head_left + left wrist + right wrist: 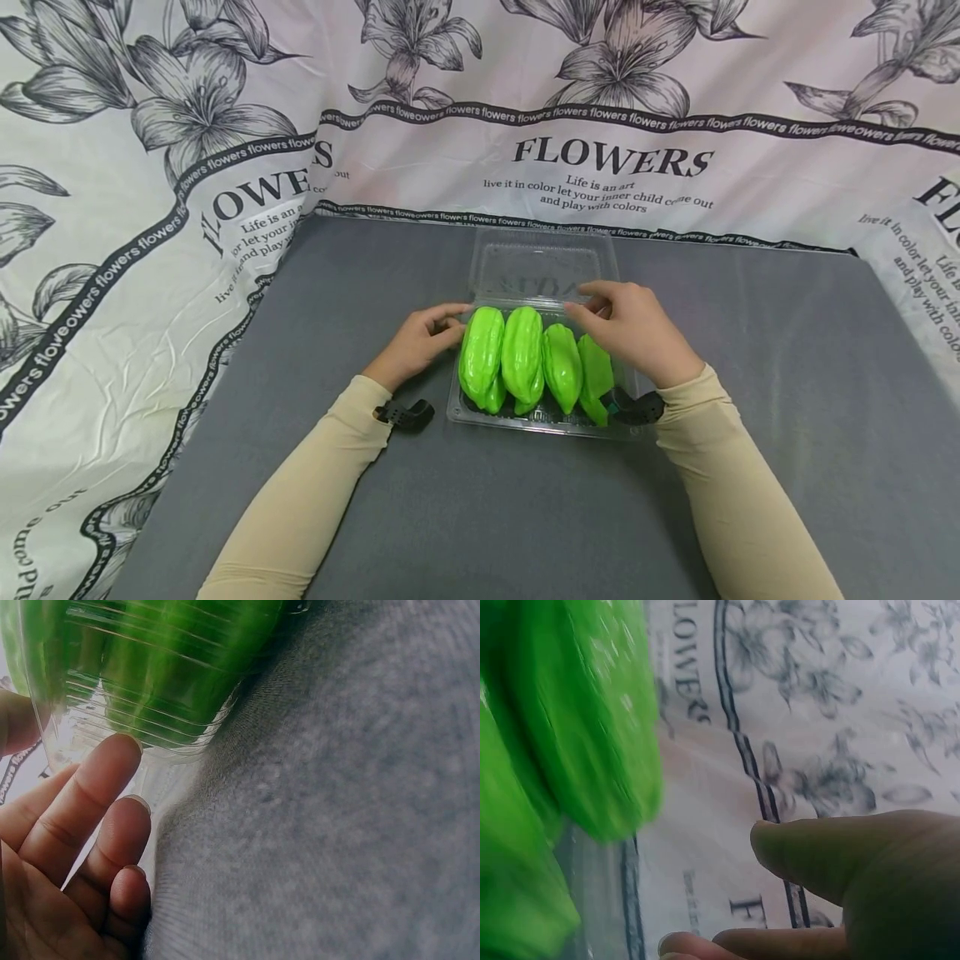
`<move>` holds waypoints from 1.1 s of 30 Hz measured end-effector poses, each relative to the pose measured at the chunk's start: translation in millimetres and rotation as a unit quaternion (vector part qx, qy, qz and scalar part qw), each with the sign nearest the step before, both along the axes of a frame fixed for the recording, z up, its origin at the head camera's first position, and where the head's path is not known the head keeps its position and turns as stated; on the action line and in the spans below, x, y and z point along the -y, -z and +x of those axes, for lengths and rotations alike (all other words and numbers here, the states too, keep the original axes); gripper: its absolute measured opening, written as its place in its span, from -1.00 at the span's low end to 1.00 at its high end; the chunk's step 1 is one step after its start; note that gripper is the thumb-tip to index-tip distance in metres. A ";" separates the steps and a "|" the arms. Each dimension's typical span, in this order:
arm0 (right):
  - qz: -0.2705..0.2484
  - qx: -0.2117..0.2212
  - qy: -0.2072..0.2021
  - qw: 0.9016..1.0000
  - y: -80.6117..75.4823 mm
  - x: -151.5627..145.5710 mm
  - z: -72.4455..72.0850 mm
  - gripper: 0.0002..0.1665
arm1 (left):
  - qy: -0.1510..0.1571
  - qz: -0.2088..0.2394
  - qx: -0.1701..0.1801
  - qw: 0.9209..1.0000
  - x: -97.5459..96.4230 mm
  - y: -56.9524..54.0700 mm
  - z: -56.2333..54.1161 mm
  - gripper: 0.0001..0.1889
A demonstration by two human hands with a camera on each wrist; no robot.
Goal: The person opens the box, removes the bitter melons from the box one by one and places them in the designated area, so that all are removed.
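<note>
A clear plastic clamshell box [525,426] stands on the grey table with its lid [546,254] folded back. Several glossy green ridged fruits [522,354], resembling star fruit, lie side by side in it. My left hand [416,343] is at the box's back left corner, fingers loosely bent. In the left wrist view a fingertip [124,750] is against or very near the ribbed side wall. Over the back right part of the box, my right hand [637,325] has thumb and fingers apart, nothing between them. It partly hides the rightmost fruit [595,375] and the right wall.
The grey table [465,508] reaches around the box on all sides. A white cloth [420,171] with flower drawings and lettering hangs behind and at both sides. Dark bands [408,414] are on both wrists.
</note>
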State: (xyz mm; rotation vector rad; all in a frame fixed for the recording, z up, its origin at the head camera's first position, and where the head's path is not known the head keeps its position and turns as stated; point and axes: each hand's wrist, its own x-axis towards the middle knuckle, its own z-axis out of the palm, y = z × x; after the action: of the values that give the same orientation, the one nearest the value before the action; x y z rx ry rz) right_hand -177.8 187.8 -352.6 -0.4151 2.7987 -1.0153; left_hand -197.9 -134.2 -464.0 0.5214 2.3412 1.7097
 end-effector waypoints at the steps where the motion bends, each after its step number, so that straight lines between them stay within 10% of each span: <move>1: -0.002 0.002 -0.003 1.000 1.4 2.9 1.0 -0.26 | 0.000 0.000 0.000 1.000 0.0 0.3 -0.1 -0.53; 33: 0.026 0.030 -0.034 0.999 19.8 49.4 21.4 -0.03 | -0.004 0.008 -0.002 1.000 0.7 2.6 -2.5 -0.54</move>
State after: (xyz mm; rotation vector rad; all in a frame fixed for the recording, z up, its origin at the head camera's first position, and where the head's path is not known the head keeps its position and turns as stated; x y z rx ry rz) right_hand -156.3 138.4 -372.4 -0.4625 2.7314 -0.9239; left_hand -200.4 -134.8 -466.6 0.5186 2.3372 1.7330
